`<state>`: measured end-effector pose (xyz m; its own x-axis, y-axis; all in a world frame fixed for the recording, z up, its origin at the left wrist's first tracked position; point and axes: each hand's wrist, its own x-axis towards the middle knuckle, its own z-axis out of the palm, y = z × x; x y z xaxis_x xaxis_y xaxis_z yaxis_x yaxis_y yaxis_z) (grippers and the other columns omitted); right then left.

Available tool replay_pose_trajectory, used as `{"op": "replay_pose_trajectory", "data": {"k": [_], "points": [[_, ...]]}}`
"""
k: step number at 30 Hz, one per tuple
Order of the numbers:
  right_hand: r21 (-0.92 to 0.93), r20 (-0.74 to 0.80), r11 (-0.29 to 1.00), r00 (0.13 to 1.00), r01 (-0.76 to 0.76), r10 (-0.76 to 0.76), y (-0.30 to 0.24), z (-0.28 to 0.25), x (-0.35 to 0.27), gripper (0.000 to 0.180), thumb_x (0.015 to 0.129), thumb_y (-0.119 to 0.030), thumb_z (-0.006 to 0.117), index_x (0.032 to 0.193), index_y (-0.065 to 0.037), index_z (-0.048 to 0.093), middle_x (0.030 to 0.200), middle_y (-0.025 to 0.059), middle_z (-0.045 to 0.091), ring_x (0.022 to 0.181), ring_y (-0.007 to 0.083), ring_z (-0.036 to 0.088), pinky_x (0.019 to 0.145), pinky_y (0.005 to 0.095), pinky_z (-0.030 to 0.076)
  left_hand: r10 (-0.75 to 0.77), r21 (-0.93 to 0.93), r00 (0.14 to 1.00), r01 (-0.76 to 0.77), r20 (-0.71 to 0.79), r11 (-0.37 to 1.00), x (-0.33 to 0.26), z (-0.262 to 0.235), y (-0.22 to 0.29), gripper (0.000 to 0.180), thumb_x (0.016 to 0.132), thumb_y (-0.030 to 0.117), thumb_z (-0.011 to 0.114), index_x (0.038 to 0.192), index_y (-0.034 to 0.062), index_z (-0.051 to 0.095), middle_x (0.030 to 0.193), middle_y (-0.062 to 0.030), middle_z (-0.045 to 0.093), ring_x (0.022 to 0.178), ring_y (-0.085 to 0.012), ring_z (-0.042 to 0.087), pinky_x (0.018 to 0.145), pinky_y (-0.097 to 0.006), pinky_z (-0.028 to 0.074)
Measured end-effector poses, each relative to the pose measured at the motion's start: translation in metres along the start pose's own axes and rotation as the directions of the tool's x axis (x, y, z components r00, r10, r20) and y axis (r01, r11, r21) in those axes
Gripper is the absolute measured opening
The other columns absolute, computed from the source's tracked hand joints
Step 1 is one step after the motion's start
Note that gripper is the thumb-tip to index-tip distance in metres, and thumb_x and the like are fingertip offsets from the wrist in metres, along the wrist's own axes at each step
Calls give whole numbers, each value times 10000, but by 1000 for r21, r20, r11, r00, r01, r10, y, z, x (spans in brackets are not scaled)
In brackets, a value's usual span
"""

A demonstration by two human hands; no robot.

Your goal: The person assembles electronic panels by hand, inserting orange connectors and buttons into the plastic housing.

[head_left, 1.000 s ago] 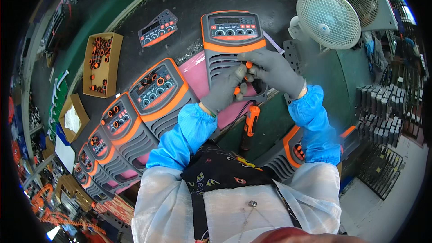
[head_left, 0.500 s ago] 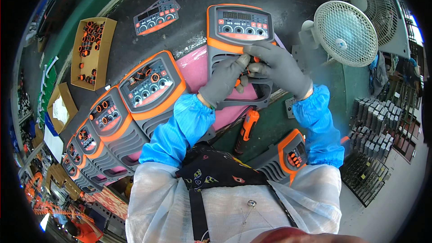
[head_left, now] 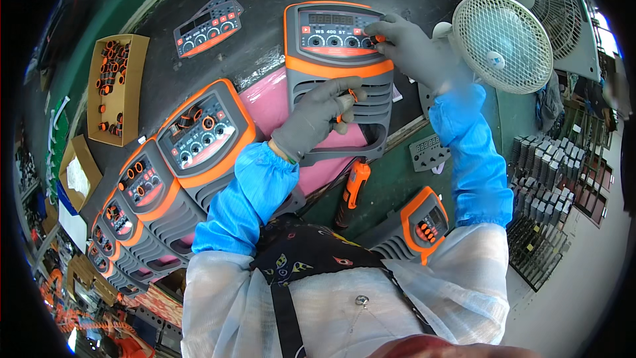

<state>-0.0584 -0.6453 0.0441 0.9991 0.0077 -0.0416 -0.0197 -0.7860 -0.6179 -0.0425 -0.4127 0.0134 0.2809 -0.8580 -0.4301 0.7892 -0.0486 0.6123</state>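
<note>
A grey machine front with an orange rim (head_left: pixel 339 68) stands on the bench before me, its panel bearing a digit display and a row of dials. At the panel's rightmost dial, my gloved right hand (head_left: pixel 412 48) pinches a black-and-orange knob (head_left: pixel 377 39). Lower down, in front of the slotted grille, my gloved left hand (head_left: pixel 315 119) curls its fingers round several more such knobs (head_left: pixel 352 95), partly hidden by the glove. Left of it sits a similar machine (head_left: pixel 212 132) with loose knobs resting on its panel.
Further left, more machines (head_left: pixel 149 185) stand in a row. A cardboard box of knobs (head_left: pixel 137 86) and loose panel plates (head_left: pixel 209 25) lie behind. A white fan (head_left: pixel 501 43) stands at right. A cordless screwdriver (head_left: pixel 353 189), a panel board (head_left: pixel 427 153) and another machine (head_left: pixel 424 222) are nearer me.
My right hand has left the left one and moved up to the panel's right dial with a knob. The left hand stays low with its knobs. The whole view has shifted slightly.
</note>
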Motion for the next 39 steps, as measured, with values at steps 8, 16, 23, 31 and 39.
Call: {"op": "replay_pose_trajectory", "data": {"k": [8, 16, 23, 31, 39], "points": [[-33, 70, 999, 997, -20, 23, 0, 3, 5, 288, 705, 17, 640, 982, -59, 666, 893, 126, 615, 837, 299, 607, 739, 369, 500, 12, 93, 996, -4, -84, 996, 6, 1, -3, 381, 960, 164, 475, 1292, -23, 464, 1052, -122, 590, 634, -83, 485, 452, -200, 411], [-101, 123, 994, 992, -30, 42, 1, 8, 6, 315, 743, 26, 627, 1048, -47, 653, 956, 130, 600, 901, 294, 594, 801, 358, 488, -14, 34, 987, 19, -160, 999, 7, 6, -1, 367, 954, 192, 509, 1248, -28, 505, 1023, -141, 626, 590, -86, 500, 432, -210, 404], [-222, 132, 975, 991, 0, 30, 3, 12, 6, 289, 748, 14, 626, 1029, -51, 649, 914, 104, 593, 847, 298, 594, 751, 384, 487, -37, 33, 986, 43, -162, 999, 10, 7, 0, 397, 945, 240, 539, 1238, -26, 513, 1016, -142, 634, 579, -82, 502, 428, -210, 401], [-212, 53, 972, 994, 100, -91, 16, 25, 4, 242, 750, 13, 599, 976, -58, 647, 895, 111, 589, 776, 311, 601, 681, 394, 485, -70, 8, 971, 74, -229, 997, 10, 8, -1, 339, 921, 217, 578, 1181, -1, 564, 953, -126, 645, 558, -79, 518, 413, -211, 401], [-279, 82, 959, 996, 51, -29, 15, 27, 4, 243, 798, -51, 550, 1022, -78, 640, 943, 115, 611, 837, 305, 612, 728, 386, 493, -16, 15, 990, 18, -137, 1000, 10, 3, -5, 334, 927, 201, 556, 1198, 5, 546, 953, -71, 600, 606, -65, 484, 472, -198, 406]]}}
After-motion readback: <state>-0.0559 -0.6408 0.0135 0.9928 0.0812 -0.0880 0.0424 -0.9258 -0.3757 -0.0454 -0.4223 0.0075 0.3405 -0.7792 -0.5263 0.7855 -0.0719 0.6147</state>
